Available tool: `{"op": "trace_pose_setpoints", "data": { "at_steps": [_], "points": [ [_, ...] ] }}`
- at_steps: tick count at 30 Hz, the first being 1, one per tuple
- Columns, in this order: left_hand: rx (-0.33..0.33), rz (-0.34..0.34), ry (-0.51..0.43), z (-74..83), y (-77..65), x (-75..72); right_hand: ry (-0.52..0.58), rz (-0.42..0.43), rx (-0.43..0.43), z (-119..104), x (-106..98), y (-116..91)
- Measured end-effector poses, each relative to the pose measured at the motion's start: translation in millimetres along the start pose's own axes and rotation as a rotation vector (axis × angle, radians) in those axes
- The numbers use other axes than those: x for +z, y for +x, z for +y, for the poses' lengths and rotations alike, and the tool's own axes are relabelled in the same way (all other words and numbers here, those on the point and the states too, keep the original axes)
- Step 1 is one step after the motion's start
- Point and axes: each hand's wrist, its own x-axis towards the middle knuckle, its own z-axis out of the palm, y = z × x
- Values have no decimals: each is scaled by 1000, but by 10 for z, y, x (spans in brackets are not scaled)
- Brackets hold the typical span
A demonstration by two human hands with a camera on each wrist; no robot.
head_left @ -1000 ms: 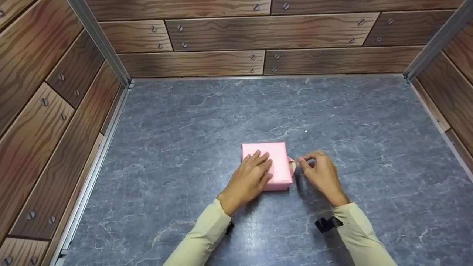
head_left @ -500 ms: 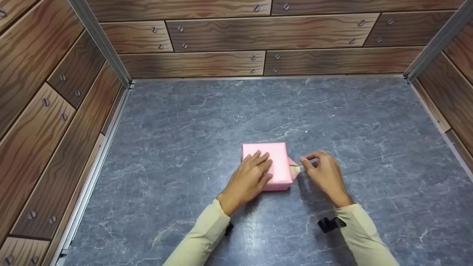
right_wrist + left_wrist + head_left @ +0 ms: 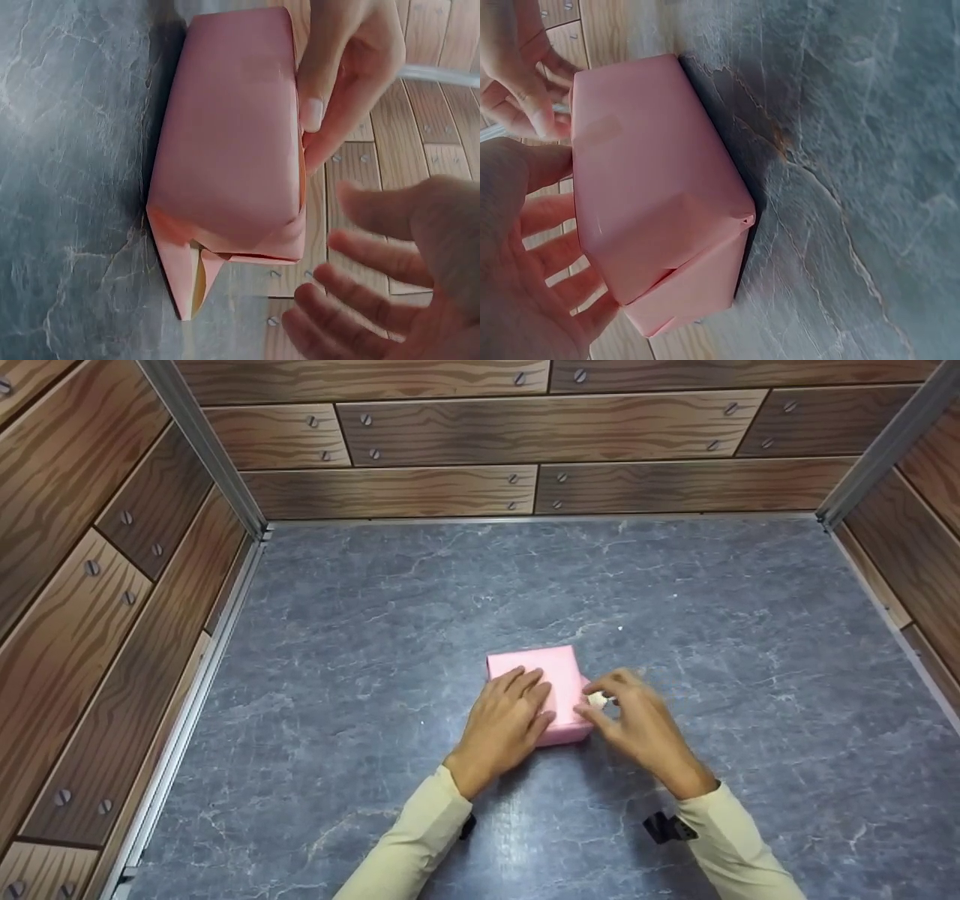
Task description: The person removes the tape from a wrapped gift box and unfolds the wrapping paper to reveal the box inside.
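Note:
A box wrapped in pink paper [image 3: 559,664] sits on the grey marbled surface. My left hand [image 3: 504,727] rests on its top with straight fingers. At the box's right end, my right hand [image 3: 637,720] has thumb and fingers apart, close to the top edge; touch cannot be told. In the right wrist view, a pointed paper flap [image 3: 176,277] sticks out from the end of the box, with a pale strip [image 3: 198,281] along it. The right hand's fingers [image 3: 367,300] are spread there and hold nothing. A piece of tape [image 3: 598,130] lies across the pink side in the left wrist view.
Wood-patterned panels [image 3: 442,427] wall the back, left and right of the marbled surface [image 3: 375,600]. A metal rail [image 3: 199,690] runs along the left edge. A tiny white speck [image 3: 620,628] lies beyond the box.
My right hand moved left from beside the flap's tip to the box's right edge, and its pinched fingers came apart. The box has turned slightly; my left hand stays on top.

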Motion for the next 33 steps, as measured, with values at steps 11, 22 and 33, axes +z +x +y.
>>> {"op": "trace_pose_setpoints", "data": {
  "at_steps": [11,22,33],
  "points": [
    [6,7,-9,-22,-16,-9,-118,19,-342,30,147,-63],
    [25,53,-29,-53,-82,-10,-142,91,-340,105,159,-67],
    [-4,24,1,-21,-144,-56,-157,53,-209,43,158,-69]
  ]
}}
